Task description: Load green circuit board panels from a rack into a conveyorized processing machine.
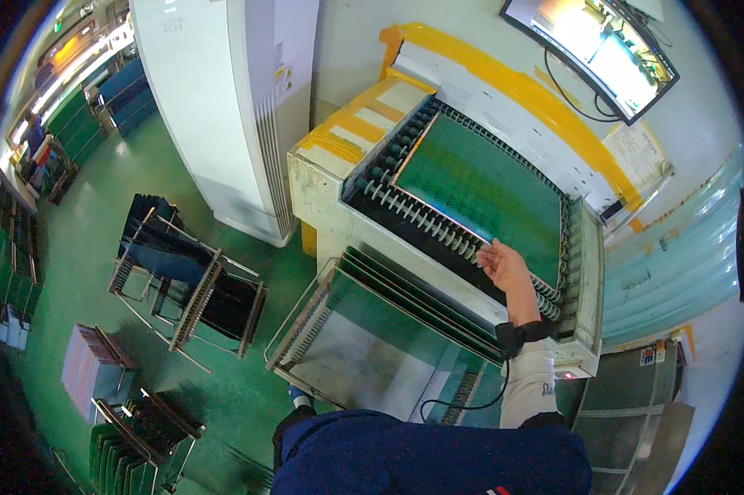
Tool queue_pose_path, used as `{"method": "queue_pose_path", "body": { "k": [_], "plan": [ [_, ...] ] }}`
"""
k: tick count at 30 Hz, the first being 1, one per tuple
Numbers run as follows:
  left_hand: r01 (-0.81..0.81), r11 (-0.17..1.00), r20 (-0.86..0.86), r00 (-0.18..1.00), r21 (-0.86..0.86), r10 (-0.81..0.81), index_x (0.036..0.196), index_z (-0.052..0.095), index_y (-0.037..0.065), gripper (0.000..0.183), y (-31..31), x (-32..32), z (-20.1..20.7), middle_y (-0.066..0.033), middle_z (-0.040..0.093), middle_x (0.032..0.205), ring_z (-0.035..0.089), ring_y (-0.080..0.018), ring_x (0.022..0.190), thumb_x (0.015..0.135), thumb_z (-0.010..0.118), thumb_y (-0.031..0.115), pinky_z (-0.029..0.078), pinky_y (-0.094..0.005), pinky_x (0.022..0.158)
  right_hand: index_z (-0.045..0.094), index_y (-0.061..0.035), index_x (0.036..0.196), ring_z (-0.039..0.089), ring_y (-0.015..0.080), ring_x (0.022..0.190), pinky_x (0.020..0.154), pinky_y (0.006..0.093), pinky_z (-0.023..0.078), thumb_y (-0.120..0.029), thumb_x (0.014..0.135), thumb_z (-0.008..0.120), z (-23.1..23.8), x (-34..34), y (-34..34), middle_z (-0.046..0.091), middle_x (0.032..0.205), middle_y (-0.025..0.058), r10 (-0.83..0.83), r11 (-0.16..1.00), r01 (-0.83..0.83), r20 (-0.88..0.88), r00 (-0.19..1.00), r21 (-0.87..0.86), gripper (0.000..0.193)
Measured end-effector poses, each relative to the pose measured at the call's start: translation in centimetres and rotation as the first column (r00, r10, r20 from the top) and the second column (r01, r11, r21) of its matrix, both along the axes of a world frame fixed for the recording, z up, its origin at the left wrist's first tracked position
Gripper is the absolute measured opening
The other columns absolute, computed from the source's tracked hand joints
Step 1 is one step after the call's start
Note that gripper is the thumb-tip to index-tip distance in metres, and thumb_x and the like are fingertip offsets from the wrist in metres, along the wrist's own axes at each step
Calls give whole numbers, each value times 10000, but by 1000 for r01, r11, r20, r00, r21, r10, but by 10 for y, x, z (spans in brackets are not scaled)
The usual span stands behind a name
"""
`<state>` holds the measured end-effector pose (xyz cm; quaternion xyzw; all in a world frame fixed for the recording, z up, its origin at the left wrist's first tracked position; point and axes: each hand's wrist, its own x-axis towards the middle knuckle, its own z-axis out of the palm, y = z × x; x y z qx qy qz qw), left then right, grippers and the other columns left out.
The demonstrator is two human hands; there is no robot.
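Observation:
A large flat green panel (487, 181) with a thin copper-coloured edge lies on the rollers of a conveyor machine. My right hand (502, 266) is at its near edge, fingers curled around that edge. A white sleeve covers this forearm, and a black wrist strap with a cable is at the wrist. Below the machine, close in front of my body, stands a slotted metal rack (306, 351) holding several green panels (388, 285) on edge. My left hand is not seen; only a small blue and white shape (300, 398) shows beside the rack, too unclear to name.
Ridged rollers (421, 216) line the machine's near side. A tall white cabinet (199, 107) stands behind left. On the green floor are a rack of dark panels (178, 272), a stack of boards (96, 371) and another rack (141, 441). A monitor (599, 54) hangs on the wall.

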<state>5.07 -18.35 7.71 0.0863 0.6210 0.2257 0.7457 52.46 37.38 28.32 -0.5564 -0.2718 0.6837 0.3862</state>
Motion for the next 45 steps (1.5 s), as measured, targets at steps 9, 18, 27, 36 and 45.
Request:
{"method": "queue_pose_path", "body": {
  "k": [9, 18, 27, 36, 45],
  "plan": [
    [-20, 1000, -3, 1000, 0, 20, 1327, 356, 65, 526, -1, 6, 2, -98, 551, 1248, 605, -182, 908, 875, 614, 136, 494, -315, 672, 583, -197, 1294, 486, 336, 1255, 1013, 526, 386, -404, 878, 619, -19, -26, 9, 558, 1353, 67, -404, 717, -624, 915, -10, 310, 466],
    [-119, 992, 11, 993, 38, 119, 1349, 315, 77, 582, -47, 25, 3, -99, 530, 1273, 598, -187, 931, 862, 629, 131, 494, -319, 686, 606, -141, 1266, 506, 346, 1240, 1038, 472, 397, -349, 874, 644, -20, -25, 54, 564, 1337, 139, -443, 632, -695, 896, 39, 343, 445],
    [-93, 959, 42, 996, 268, 85, 1370, 274, 89, 640, -147, 90, 2, -100, 509, 1298, 590, -192, 953, 849, 644, 126, 494, -324, 700, 548, -41, 1318, 492, 385, 1242, 1036, 473, 382, -377, 958, 550, -36, 24, 81, 541, 1347, 195, -397, 600, -760, 918, -15, 248, 493],
    [-104, 919, 38, 995, 381, 97, 1391, 233, 101, 700, -177, 127, -17, -101, 487, 1323, 582, -197, 976, 836, 659, 121, 494, -329, 714, 581, -20, 1269, 543, 338, 1165, 1001, 429, 414, -250, 953, 575, -31, 1, 73, 580, 1275, 183, -305, 601, -750, 946, 107, 278, 391],
    [-87, 901, 16, 996, 424, 88, 1413, 192, 113, 761, -175, 116, -24, -103, 466, 1348, 575, -202, 999, 824, 674, 116, 494, -333, 728, 620, 4, 1176, 558, 330, 1134, 1002, 416, 412, -76, 866, 624, -18, -83, -105, 611, 1212, 180, -103, 399, -814, 902, 419, 423, 320]
  ]
}}
